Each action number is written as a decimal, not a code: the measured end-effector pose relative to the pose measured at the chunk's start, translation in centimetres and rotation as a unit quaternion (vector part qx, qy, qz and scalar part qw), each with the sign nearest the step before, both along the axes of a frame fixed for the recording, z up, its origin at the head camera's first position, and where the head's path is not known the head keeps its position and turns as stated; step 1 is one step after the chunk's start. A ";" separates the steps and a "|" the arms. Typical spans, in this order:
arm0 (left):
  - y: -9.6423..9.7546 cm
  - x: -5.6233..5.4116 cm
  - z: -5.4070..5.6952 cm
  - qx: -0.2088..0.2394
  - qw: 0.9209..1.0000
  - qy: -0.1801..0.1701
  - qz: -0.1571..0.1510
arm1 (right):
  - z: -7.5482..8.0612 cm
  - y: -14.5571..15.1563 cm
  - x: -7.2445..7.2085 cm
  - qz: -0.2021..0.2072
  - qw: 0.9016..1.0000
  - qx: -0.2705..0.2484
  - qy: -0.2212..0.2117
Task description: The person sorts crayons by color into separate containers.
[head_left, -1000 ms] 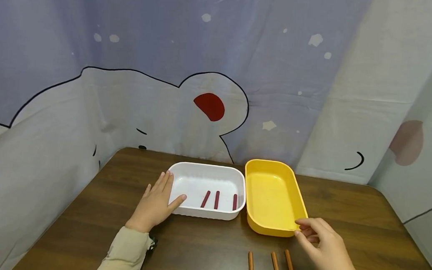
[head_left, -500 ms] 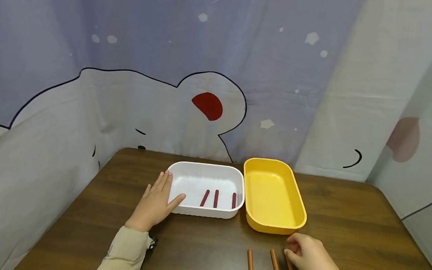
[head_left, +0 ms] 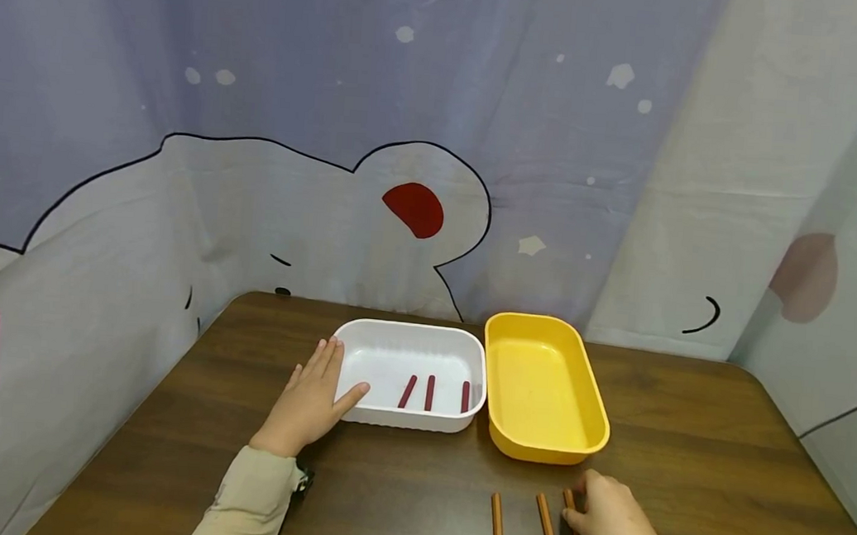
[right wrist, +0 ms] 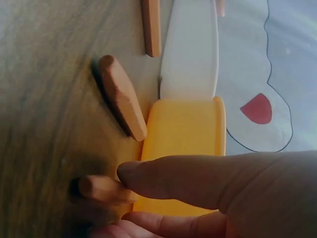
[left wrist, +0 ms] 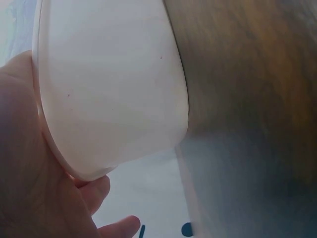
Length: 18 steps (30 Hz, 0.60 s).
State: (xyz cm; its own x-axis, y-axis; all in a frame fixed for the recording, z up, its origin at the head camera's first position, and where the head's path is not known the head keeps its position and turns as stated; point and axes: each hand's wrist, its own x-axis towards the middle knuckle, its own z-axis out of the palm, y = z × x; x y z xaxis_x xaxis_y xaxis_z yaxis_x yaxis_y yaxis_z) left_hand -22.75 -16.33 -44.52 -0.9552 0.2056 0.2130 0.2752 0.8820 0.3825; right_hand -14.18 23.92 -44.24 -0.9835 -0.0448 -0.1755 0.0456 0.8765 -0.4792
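Observation:
My left hand point(head_left: 306, 400) rests on the left end of a white plastic tray point(head_left: 369, 417), fingers straight along the rim and thumb spread over the front edge. Up close in the left wrist view, the tray's outer wall point(left wrist: 114, 89) fills the middle. Several dark red sticks point(head_left: 430, 393) lie inside. My right hand point(head_left: 616, 517) is down at the rightmost of three orange-brown sticks with tapered ends, thumb and fingers on either side of this stick point(right wrist: 94, 188). The other two, a middle stick point(head_left: 548, 529) and a left stick point(head_left: 497, 529), lie on the table.
A yellow plastic tray point(head_left: 535, 456) with nothing in it stands against the white tray's right end. Both are toward the back of the dark wooden table point(head_left: 684, 451). A printed curtain point(head_left: 291, 208) hangs behind the table.
My right hand has come down from the yellow tray's near corner to the rightmost orange-brown stick, its fingers closing around it. My left hand stays on the white tray.

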 end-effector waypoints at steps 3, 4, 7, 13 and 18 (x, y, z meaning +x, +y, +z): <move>0.0 0.0 0.0 0.000 1.000 -0.003 -0.001 | -0.2 0.1 -0.1 0.013 1.000 0.020 0.015; 0.0 0.0 0.0 0.000 1.000 -0.004 -0.001 | -0.2 0.1 -0.1 0.017 0.999 0.024 0.019; 0.0 0.0 0.1 0.001 1.000 -0.005 0.000 | -0.3 0.2 -0.1 0.022 0.999 0.035 0.028; 0.0 0.0 0.0 0.003 1.000 -0.005 -0.001 | -0.5 0.2 0.0 0.026 0.997 0.038 0.062; 0.0 0.0 0.0 0.002 1.000 -0.008 -0.002 | -0.6 0.0 0.0 0.024 0.996 0.028 0.076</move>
